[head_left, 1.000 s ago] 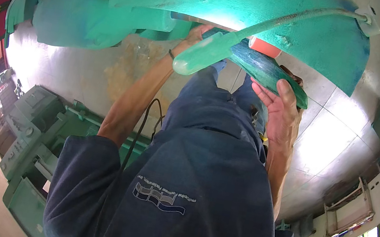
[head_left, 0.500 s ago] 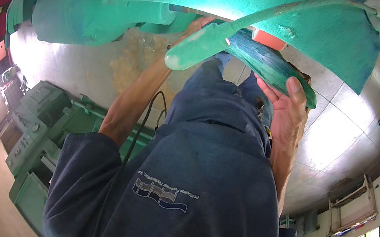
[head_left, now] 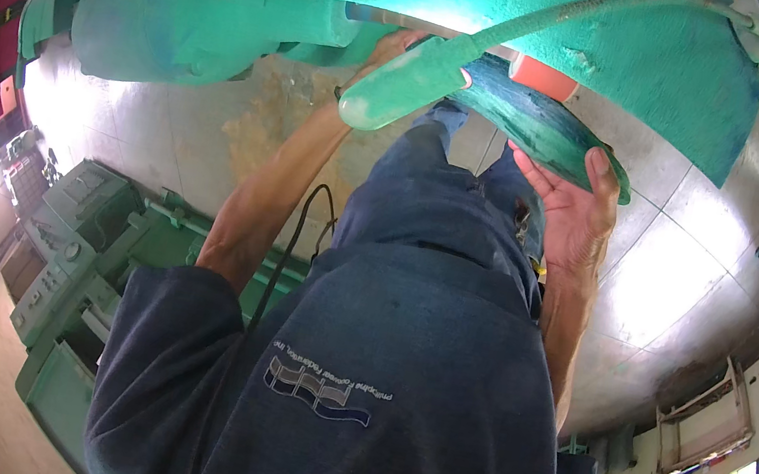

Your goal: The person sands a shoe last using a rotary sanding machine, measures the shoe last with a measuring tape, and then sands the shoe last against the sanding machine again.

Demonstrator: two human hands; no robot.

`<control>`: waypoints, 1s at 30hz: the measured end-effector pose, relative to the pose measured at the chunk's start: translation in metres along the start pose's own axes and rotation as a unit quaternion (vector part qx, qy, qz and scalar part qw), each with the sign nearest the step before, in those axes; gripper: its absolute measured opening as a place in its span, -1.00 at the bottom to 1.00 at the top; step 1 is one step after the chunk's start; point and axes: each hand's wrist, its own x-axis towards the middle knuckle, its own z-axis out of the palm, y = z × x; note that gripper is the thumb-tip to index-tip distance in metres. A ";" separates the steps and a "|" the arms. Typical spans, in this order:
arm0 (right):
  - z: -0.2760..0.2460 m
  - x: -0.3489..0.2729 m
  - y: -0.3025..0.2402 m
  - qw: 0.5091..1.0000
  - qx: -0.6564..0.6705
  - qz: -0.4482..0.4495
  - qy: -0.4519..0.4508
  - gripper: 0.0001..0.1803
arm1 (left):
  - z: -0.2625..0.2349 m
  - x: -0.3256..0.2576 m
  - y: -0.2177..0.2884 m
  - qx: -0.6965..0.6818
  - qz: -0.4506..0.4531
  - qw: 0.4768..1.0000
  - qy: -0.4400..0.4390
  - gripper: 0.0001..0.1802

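Observation:
A long, curved piece with a streaked dark blue and green surface [head_left: 532, 122] is held up just below the machine's green hood. My right hand [head_left: 568, 204] grips its right end, thumb on top and fingers beneath. My left hand [head_left: 396, 45] is at its left end, mostly behind the green lamp head [head_left: 405, 89]; a fingertip shows on the piece at the lamp's right edge. Right behind the piece is an orange-red roller [head_left: 543, 77]; whether they touch I cannot tell.
A bendy lamp arm [head_left: 582, 11] crosses in front of the green hood [head_left: 633, 68]. A rounded green housing [head_left: 164, 16] bulges at left. Another green machine [head_left: 89, 216] stands at lower left. A black cable [head_left: 279, 260] hangs by my left arm.
The piece has shifted slightly left against the roller, and its right end has tilted, hiding a brownish edge that showed before. Both hands keep their places on it.

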 end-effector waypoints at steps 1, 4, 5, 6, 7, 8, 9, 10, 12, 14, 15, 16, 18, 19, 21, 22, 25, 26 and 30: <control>0.000 0.000 0.000 0.999 0.030 0.004 -0.009 -0.40 | 0.002 -0.002 0.003 0.069 0.017 0.997 0.012 -0.32; 0.000 -0.004 -0.002 0.999 0.031 0.009 -0.015 -0.34 | 0.008 -0.016 0.011 -0.047 0.023 0.998 0.023 -0.29; 0.000 -0.007 -0.003 1.000 0.013 0.006 -0.014 -0.21 | 0.009 -0.022 0.015 -0.048 0.023 0.998 0.023 -0.29; 0.001 -0.011 -0.004 1.000 0.002 0.007 -0.014 -0.21 | 0.011 -0.029 0.018 -0.095 0.027 0.995 0.013 -0.24; 0.001 -0.015 -0.005 1.000 0.006 0.009 -0.019 -0.18 | 0.014 -0.037 0.020 -0.156 0.049 0.987 -0.005 -0.22; 0.003 -0.018 -0.006 1.000 0.019 0.006 -0.020 -0.16 | 0.016 -0.044 0.021 -0.146 0.029 0.989 0.003 -0.19; 0.004 -0.021 -0.007 1.000 0.009 0.007 -0.023 -0.16 | 0.019 -0.050 0.021 -0.200 0.033 0.979 -0.014 -0.14; 0.007 -0.023 -0.007 0.998 0.057 0.004 -0.006 -0.27 | 0.020 -0.050 0.020 -0.257 0.028 0.965 -0.035 -0.11; 0.013 -0.025 -0.007 0.994 0.107 0.003 0.012 -0.39 | 0.022 -0.049 0.015 -0.271 0.017 0.962 -0.020 -0.03; 0.017 -0.021 -0.009 0.998 0.062 -0.004 0.026 -0.41 | 0.020 -0.042 0.006 -0.289 0.003 0.957 -0.011 0.02; 0.018 -0.020 -0.009 0.998 0.062 -0.005 0.026 -0.41 | 0.019 -0.040 -0.001 -0.296 -0.002 0.955 0.012 0.03; 0.020 -0.018 -0.010 0.998 0.046 -0.009 0.030 -0.45 | 0.016 -0.036 -0.007 -0.331 -0.011 0.944 0.009 0.03; 0.023 -0.015 -0.010 0.999 0.031 -0.012 0.036 -0.48 | 0.010 -0.028 -0.020 -0.320 -0.006 0.947 0.009 -0.02; 0.024 -0.013 -0.010 0.999 0.023 -0.012 0.047 -0.51 | 0.007 -0.024 -0.025 -0.339 0.008 0.940 -0.032 -0.05; 0.027 -0.009 -0.008 0.998 0.015 -0.011 0.059 -0.54 | 0.003 -0.015 -0.034 -0.298 0.025 0.954 -0.025 -0.13; 0.027 -0.007 -0.007 0.998 0.016 -0.013 0.058 -0.55 | 0.001 -0.012 -0.035 -0.255 0.043 0.965 -0.034 -0.16; 0.028 -0.004 -0.005 0.998 0.024 -0.013 0.058 -0.54 | -0.001 -0.008 -0.033 -0.291 0.045 0.951 -0.091 -0.25; 0.027 -0.004 -0.004 0.998 0.029 -0.010 0.056 -0.52 | -0.001 -0.008 -0.031 -0.321 0.031 0.944 -0.074 -0.27; 0.021 -0.007 -0.002 0.998 0.045 -0.010 0.049 -0.51 | 0.005 -0.023 -0.016 -0.274 0.019 0.962 -0.002 -0.22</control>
